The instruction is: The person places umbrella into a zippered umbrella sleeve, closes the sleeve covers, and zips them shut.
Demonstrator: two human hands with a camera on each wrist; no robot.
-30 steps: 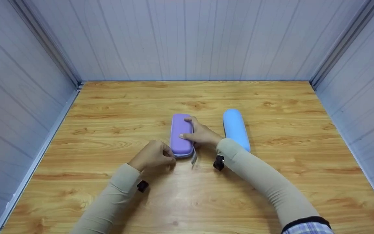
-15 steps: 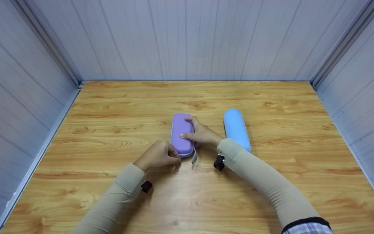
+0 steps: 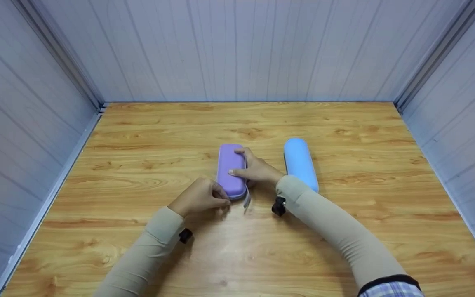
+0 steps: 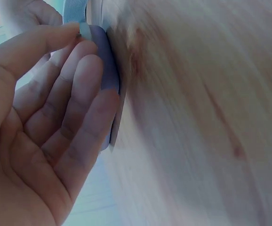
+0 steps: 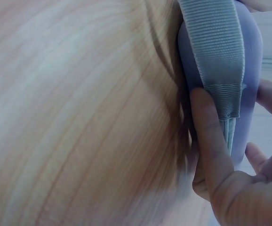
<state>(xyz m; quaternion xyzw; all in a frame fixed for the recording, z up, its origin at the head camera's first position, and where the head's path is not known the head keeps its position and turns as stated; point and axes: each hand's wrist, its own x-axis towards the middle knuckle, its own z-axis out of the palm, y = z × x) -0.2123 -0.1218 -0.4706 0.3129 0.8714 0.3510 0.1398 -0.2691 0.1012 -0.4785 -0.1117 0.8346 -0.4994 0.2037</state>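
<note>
A purple hard-shell zip case [image 3: 225,169] lies lengthwise on the table, its grey strap [image 5: 216,47] hanging from the right side. My right hand [image 3: 256,168] grips it from the right, with thumb and index finger over the lid; one finger lies beside the strap in the right wrist view. At the near end of the case, my left hand [image 3: 199,197] pinches the zipper pull [image 4: 81,35] between thumb and index finger. The pull is mostly hidden by the fingertips. The other left fingers are loosely bent alongside the case wall.
To the right stands a light blue case [image 3: 299,163], partly behind the right forearm. The wood-grain table [image 3: 159,136] is bounded by pale panelled walls [image 3: 237,49] at the back and both sides.
My left hand has slid slightly right along the near end of the purple case, then stayed there. The right hand keeps its grip, and the blue case has not moved.
</note>
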